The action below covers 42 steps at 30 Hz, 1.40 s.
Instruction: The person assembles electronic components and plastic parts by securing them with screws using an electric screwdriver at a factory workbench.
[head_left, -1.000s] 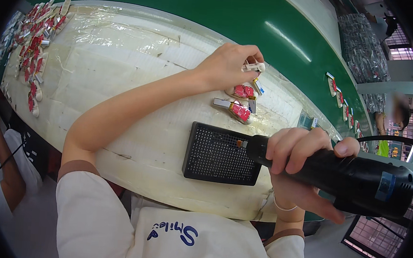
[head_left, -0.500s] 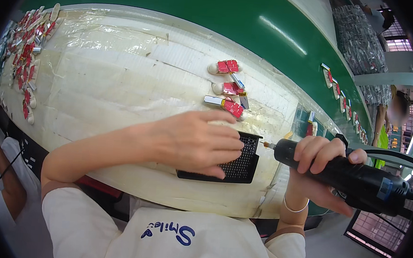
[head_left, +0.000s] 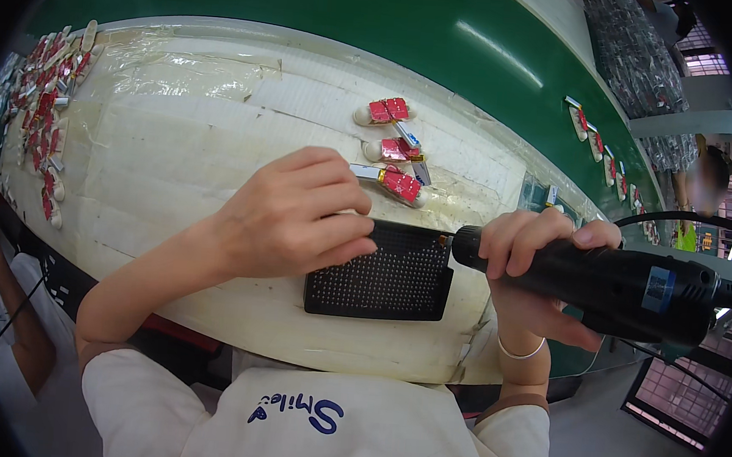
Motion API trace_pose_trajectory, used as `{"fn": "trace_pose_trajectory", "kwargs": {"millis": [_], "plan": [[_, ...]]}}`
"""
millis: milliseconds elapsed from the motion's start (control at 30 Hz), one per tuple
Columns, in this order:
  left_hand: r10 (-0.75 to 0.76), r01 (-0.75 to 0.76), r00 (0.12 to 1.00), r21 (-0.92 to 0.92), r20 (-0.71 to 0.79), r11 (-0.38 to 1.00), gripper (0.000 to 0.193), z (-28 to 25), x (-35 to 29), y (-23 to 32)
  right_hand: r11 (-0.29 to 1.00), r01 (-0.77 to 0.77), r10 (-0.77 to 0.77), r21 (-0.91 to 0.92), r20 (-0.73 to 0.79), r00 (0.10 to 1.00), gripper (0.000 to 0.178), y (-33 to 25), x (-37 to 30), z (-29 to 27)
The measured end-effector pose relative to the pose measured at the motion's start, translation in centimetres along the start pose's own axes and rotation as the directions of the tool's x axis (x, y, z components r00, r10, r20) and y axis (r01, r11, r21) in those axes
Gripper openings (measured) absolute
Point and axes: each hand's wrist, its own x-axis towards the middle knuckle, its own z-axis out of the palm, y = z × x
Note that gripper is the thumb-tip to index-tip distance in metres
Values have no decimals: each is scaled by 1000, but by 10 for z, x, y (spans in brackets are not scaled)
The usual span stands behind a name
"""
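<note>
Electric screwdriver (head_left: 608,279), one: black, corded, held above the right part of the table (head_left: 201,166). Long axis nearly level across the view, dipping slightly toward the cord end; nose points left, at the upper right corner of the screw tray. A small brownish bit tip shows at the nose; whether it touches the tray cannot be told.

Right hand (head_left: 537,270), one: fingers wrapped over the screwdriver's barrel just behind the nose, clamped on it. The nearer hand to the tray's right end.

Screw tray (head_left: 373,314), one: black, rectangular, close rows of small bright dots. Lies flat on the table between the hands, long axis running left to right; below and to the right of the left fingers, directly left of the screwdriver's nose.

Left hand (head_left: 295,211), one: over the tray's upper left corner, fingers curled close together. Fingertips partly hidden; whether they pinch anything cannot be told.

Red-covered parts (head_left: 400,185), three: pale rounded ends, silvery strips attached, stacked one beyond another past the tray. Nearest part lies slantwise, its strip pointing left, its end just beside the left knuckles; the left hand is the nearer.

Heap of similar parts (head_left: 46,130), one: table's far left.
</note>
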Motion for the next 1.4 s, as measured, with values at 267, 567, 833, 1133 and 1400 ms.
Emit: {"fn": "trace_pose_trajectory", "kwargs": {"millis": [267, 567, 833, 1133, 1400], "plan": [[-125, 111, 983, 114, 131, 987, 22, 23, 35, -30, 999, -31, 31, -23, -5, 1000, 78, -4, -2, 3], [-68, 77, 973, -36, 220, 996, 21, 56, 63, -28, 1000, 1, -1, 4, 8, 1000, 81, 0, -2, 0], [-93, 123, 978, -159, 186, 980, 19, 53, 50, -32, 965, 197, -185, -170, 87, 979, 85, -12, 16, 3], [-99, 138, 972, -171, 215, 976, 18, 55, 51, -32, 973, 214, -211, -85, 42, 977, 94, 11, 19, -20], [-89, 127, 974, -174, 209, 976, 16, 57, 51, -34, 979, 180, -181, -91, -7, 983, 89, 17, 20, -19]]}}
